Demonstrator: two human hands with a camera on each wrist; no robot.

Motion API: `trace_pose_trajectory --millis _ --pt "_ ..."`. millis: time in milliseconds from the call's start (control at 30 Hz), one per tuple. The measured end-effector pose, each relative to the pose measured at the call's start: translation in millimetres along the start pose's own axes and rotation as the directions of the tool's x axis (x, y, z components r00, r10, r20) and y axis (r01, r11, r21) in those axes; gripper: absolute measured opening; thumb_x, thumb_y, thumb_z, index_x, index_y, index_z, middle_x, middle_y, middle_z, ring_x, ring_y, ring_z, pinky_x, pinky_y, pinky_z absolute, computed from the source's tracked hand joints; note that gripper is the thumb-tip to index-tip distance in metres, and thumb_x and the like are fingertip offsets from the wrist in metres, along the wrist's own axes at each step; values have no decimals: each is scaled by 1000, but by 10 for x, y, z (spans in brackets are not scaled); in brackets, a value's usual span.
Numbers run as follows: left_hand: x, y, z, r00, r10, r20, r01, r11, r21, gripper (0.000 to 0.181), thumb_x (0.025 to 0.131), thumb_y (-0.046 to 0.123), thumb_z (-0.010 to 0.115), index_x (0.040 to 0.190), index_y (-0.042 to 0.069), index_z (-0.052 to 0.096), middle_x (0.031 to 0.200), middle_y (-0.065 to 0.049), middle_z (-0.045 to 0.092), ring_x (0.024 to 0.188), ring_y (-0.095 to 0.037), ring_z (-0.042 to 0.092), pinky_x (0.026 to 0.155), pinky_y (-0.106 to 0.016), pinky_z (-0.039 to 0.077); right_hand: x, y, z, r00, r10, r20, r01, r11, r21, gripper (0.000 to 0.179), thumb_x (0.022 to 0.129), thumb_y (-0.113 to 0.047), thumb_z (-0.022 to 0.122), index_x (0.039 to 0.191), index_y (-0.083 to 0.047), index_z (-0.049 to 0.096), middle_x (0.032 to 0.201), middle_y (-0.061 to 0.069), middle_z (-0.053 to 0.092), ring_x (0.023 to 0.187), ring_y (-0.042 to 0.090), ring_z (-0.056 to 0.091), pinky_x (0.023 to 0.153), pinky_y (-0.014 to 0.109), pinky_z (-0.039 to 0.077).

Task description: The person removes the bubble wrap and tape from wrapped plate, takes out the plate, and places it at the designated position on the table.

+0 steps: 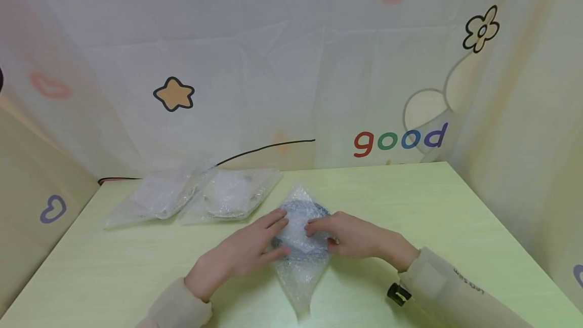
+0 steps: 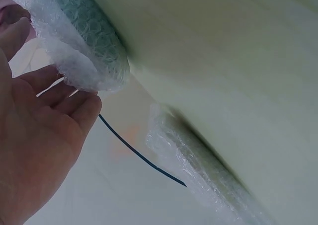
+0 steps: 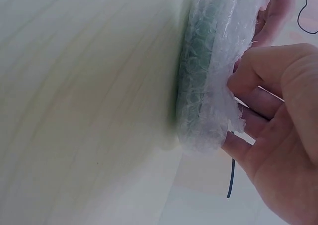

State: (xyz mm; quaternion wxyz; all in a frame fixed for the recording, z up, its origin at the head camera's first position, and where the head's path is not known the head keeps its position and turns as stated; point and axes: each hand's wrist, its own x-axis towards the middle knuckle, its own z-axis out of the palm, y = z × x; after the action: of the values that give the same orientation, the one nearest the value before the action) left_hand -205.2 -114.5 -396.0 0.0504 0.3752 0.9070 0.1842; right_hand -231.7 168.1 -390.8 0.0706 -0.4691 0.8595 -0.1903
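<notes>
A bubble-wrapped package [image 1: 300,267] lies on the table between both hands, something dark and roundish showing through its cloudy wrap; its ends taper to points. The left hand [image 1: 241,249] rests on the package's left side with fingers spread and fairly straight. In the left wrist view its fingertips touch the edge of the wrap [image 2: 94,41]. From the right, the other hand [image 1: 357,234] holds the package with bent fingers, one on top and another at the side. The right wrist view shows those curled fingers against a loose flap of the wrap [image 3: 218,96]. What is inside cannot be made out.
Two more bubble-wrapped packages, a left one [image 1: 159,194] and a right one [image 1: 230,194], lie at the back left of the pale green table [image 1: 410,196]. A printed curtain [image 1: 282,85] hangs behind and at both sides. A black clip [image 1: 399,294] is by the right sleeve.
</notes>
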Motion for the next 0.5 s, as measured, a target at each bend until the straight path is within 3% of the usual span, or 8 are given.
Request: trace_pose_trajectory --millis 333,500 --pt "12 8 2 999 -16 35 15 1000 22 70 106 44 56 153 -6 41 162 -20 33 151 -34 28 118 -47 32 -33 -5 6 995 -43 -86 34 994 -108 34 86 11 67 117 -3 71 135 13 64 128 30 58 107 46 47" --pt "18 9 -4 1000 3 26 -3 1000 31 69 106 43 56 151 -8 43 160 -22 37 149 -35 32 117 -46 34 -75 -37 12 985 -27 -172 6 992 -124 27 86 9 72 109 -5 72 122 8 63 114 26 58 96 37 53"
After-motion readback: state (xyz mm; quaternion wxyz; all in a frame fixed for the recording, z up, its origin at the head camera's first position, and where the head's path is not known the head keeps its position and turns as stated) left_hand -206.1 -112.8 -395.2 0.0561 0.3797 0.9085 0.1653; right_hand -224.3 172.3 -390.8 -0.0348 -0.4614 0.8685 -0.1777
